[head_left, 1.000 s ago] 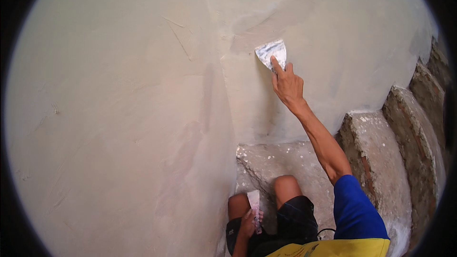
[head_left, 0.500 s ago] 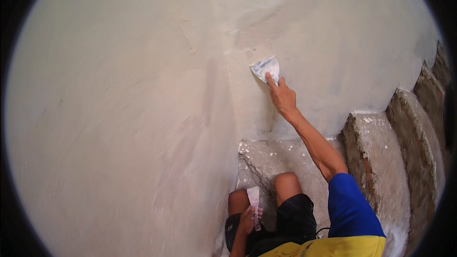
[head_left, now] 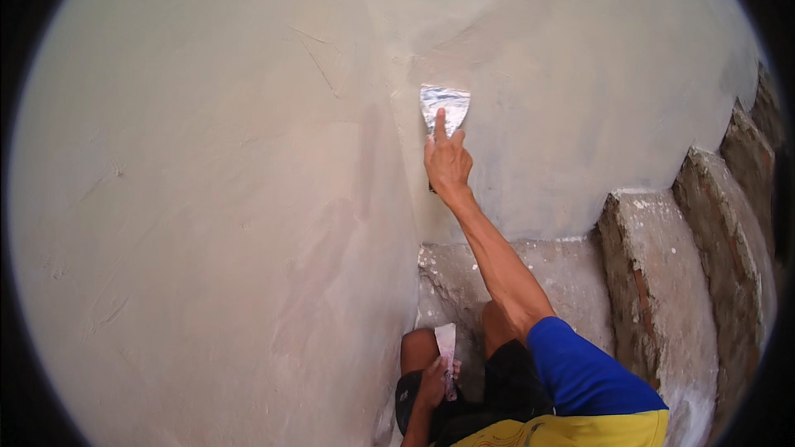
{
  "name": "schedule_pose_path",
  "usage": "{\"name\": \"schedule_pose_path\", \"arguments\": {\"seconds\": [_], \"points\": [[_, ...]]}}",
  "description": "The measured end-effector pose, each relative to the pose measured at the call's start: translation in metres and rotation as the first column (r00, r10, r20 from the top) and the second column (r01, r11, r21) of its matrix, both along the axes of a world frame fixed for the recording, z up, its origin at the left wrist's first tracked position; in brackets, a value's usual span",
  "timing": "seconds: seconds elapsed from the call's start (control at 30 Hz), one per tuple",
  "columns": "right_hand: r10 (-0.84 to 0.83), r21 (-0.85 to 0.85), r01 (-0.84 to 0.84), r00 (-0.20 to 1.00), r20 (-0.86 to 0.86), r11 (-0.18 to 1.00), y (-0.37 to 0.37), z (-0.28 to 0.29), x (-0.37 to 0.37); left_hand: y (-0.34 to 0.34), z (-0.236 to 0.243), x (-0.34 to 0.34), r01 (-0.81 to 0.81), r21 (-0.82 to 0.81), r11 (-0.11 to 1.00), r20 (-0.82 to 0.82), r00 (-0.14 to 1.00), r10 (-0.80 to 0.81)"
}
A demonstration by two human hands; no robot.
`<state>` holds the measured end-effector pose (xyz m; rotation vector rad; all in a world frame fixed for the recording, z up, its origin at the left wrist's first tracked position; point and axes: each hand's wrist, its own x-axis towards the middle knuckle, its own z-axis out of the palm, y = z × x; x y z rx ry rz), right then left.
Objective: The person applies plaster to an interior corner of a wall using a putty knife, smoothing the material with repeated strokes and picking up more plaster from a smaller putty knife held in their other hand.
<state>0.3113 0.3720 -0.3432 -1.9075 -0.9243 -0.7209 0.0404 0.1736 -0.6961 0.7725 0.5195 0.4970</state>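
My right hand, on an outstretched arm, grips a putty knife by its handle. The index finger lies along the back of its wide, white-smeared blade, and the blade's edge meets the pale wall just right of the corner. Above it is a darker, damp-looking patch of filler. Low down by my thigh, my left hand is closed round a second, narrower putty knife, its pale-coated blade pointing up. Fingers cover much of that handle.
Rough concrete steps climb to the right, with crumbly edges and white specks. My bent knees are above a speckled landing. Another pale wall fills the left side and meets the first at a vertical corner.
My right hand has shifted left with the wide putty knife, and its blade has turned from a tilt to nearly upright. The left hand has hardly moved.
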Motion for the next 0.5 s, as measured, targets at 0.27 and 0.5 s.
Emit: {"name": "schedule_pose_path", "arguments": {"seconds": [0.27, 0.5], "points": [[0.160, -0.265, -0.088, 0.951, 0.264, 0.960, -0.056, -0.007, 0.047, -0.001, 0.009, 0.006, -0.020, 0.010, 1.000, -0.034, 0.999, 0.020], [0.165, -0.294, 0.041, 0.749, 0.641, 0.955, -0.050, 0.019, 0.112, -0.001, 0.003, 0.004, -0.015, 0.018, 1.000, -0.058, 0.998, 0.016]]}}
